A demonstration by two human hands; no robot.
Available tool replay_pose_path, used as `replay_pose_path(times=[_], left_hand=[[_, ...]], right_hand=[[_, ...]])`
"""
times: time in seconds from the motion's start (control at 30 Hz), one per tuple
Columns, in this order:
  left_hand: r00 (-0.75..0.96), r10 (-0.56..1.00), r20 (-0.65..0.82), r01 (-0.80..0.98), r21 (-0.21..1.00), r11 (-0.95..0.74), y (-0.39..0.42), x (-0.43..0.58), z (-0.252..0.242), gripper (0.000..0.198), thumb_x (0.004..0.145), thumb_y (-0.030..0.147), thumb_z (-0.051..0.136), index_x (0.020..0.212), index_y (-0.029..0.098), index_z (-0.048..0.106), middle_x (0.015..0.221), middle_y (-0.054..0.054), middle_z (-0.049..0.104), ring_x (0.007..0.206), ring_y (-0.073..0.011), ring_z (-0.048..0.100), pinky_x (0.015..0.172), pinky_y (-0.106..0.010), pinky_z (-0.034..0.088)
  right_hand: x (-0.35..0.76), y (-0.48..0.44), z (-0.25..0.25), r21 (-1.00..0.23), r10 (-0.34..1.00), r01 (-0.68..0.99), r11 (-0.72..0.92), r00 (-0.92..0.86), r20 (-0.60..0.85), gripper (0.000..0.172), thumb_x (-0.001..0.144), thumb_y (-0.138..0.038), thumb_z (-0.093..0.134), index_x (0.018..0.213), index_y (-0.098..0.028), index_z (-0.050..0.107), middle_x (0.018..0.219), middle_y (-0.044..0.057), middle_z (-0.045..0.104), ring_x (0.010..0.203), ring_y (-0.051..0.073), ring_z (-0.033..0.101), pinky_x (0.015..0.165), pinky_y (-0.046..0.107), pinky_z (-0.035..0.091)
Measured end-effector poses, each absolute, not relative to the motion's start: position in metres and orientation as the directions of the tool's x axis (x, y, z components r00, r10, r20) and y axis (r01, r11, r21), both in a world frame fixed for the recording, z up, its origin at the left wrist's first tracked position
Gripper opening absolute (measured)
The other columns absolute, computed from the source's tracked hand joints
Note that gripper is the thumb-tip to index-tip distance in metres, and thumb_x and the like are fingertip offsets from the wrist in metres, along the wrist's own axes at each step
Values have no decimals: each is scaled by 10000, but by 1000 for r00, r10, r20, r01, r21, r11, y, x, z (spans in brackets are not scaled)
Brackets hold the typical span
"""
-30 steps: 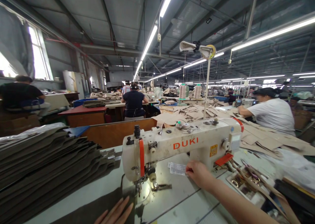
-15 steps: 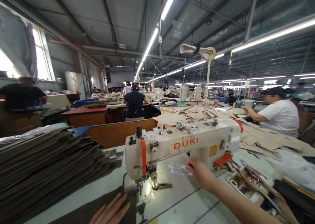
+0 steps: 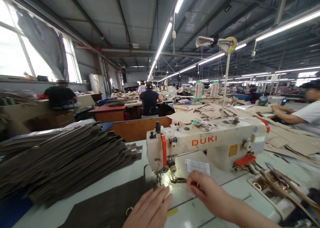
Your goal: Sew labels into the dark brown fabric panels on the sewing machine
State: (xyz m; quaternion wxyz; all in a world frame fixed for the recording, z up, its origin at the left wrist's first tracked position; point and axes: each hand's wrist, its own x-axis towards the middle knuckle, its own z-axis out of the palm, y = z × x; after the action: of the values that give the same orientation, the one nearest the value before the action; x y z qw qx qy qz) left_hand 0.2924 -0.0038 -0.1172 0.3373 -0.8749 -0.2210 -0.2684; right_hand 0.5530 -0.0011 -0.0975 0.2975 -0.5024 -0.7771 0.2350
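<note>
My left hand (image 3: 151, 206) lies flat, fingers stretched out, at the right end of a dark brown fabric piece (image 3: 105, 201) in front of the needle. A metal ring (image 3: 129, 211) shows beside it. My right hand (image 3: 207, 191) is closed in a pinch just right of the presser foot area. A small whitish piece, apparently a label, shows partly between its fingers; most of it is hidden. Behind that hand, white labels (image 3: 197, 167) lie on the bed of the sewing machine (image 3: 205, 143), beneath its arm.
Dark fabric pieces (image 3: 82, 161) are stacked on the left. A tray (image 3: 262, 194) of rings, straps and tools sits right. Beige cut pieces (image 3: 292, 141) lie behind the machine. A co-worker in white (image 3: 307, 116) sits at right; another person (image 3: 149, 101) works ahead.
My right hand has left the labels under the machine arm and come nearer the needle. My left hand has moved right along the fabric toward the needle. The view has turned left.
</note>
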Motion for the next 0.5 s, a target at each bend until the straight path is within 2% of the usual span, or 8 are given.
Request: replay_pose_path(times=[0.1, 0.17, 0.27, 0.33, 0.4, 0.5], left_hand=[[721, 148, 677, 554, -435, -710, -5, 308, -113, 344, 957, 92, 344, 1175, 167, 599, 1080, -8, 728, 1029, -110, 646, 1011, -228, 430], [669, 207, 714, 562, -303, -770, -5, 310, -113, 339, 969, 89, 304, 1085, 171, 612, 897, -7, 726, 851, -119, 671, 900, -246, 505], [633, 320, 705, 564, -137, -814, -5, 301, -112, 340, 979, 114, 297, 865, 215, 601, 727, 15, 654, 680, -136, 642, 796, -285, 545], [623, 355, 697, 580, -106, -808, -2, 289, -111, 339, 988, 128, 305, 816, 219, 583, 729, 13, 648, 679, -141, 641, 798, -298, 549], [625, 368, 688, 599, -121, -792, 4, 275, -111, 321, 997, 141, 313, 863, 209, 596, 792, -3, 680, 748, -148, 662, 818, -297, 551], [639, 388, 664, 620, -145, -771, 18, 256, -115, 292, 991, 146, 338, 936, 198, 620, 903, -27, 719, 879, -170, 678, 836, -306, 557]], right_hand=[[521, -12, -96, -688, 866, 554, 470, -442, 235, 121, 833, -69, 528, 810, -178, 574, 861, 37, 635, 813, 181, 580, 750, 258, 426], [505, -13, -96, -704, 857, 531, 472, -465, 224, 139, 814, -42, 547, 801, -175, 586, 866, 40, 646, 830, 184, 588, 763, 259, 425], [493, -7, -101, -723, 879, 535, 436, -425, 216, 179, 776, -1, 563, 757, -178, 584, 782, 8, 619, 752, 164, 575, 677, 233, 406], [491, -3, -107, -727, 892, 536, 429, -379, 247, 179, 781, -5, 565, 745, -179, 582, 751, -3, 601, 715, 156, 563, 643, 228, 399], [492, 1, -115, -702, 880, 536, 468, -356, 315, 168, 807, -22, 552, 753, -177, 590, 775, 8, 608, 733, 159, 570, 664, 236, 416], [492, 4, -133, -579, 792, 540, 611, -430, 434, 147, 829, -51, 546, 843, -173, 628, 877, 42, 645, 827, 181, 599, 741, 262, 456]])
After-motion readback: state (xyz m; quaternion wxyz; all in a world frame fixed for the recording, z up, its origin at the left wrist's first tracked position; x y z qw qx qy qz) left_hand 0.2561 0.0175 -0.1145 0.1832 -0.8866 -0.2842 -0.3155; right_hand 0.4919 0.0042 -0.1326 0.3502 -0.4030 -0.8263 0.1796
